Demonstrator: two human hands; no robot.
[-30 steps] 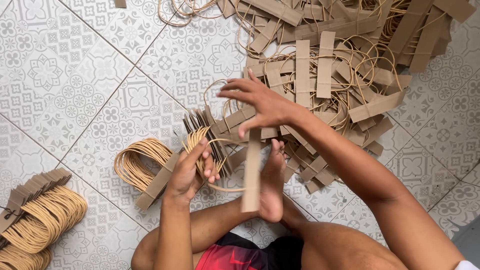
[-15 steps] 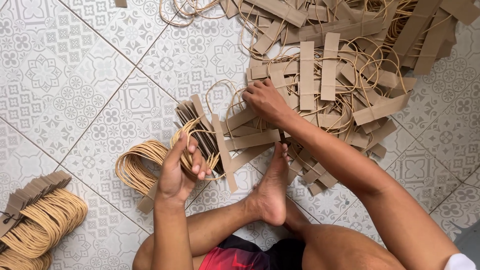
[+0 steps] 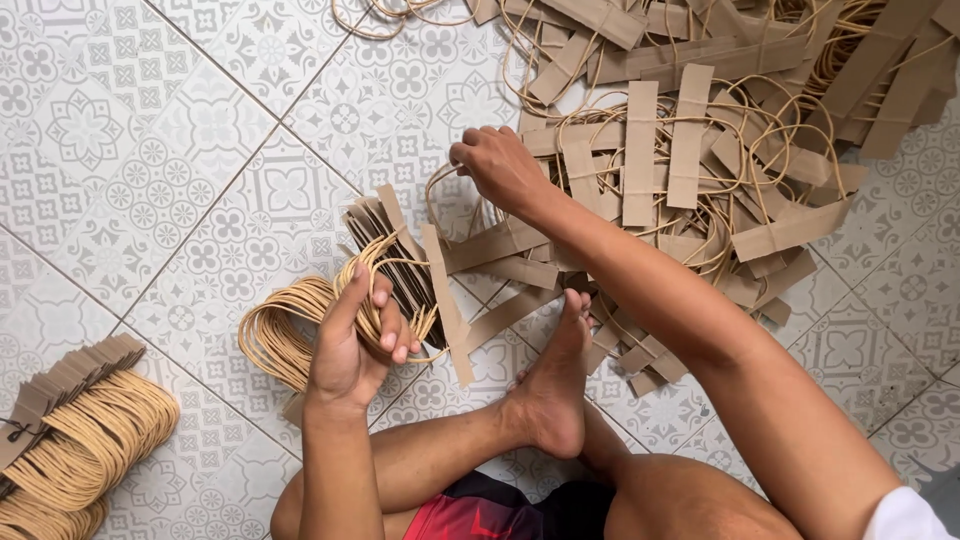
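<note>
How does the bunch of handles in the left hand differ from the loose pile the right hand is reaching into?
The bunch in the left hand is stacked: its brown paper strips lie face to face and its cord loops run together. The loose pile by the right hand is scattered, with strips pointing every way and cords tangled. The bunch is gripped and compact; the pile sprawls wide over the tiled floor. Both are the same tan paper strips with cord loops.
</note>
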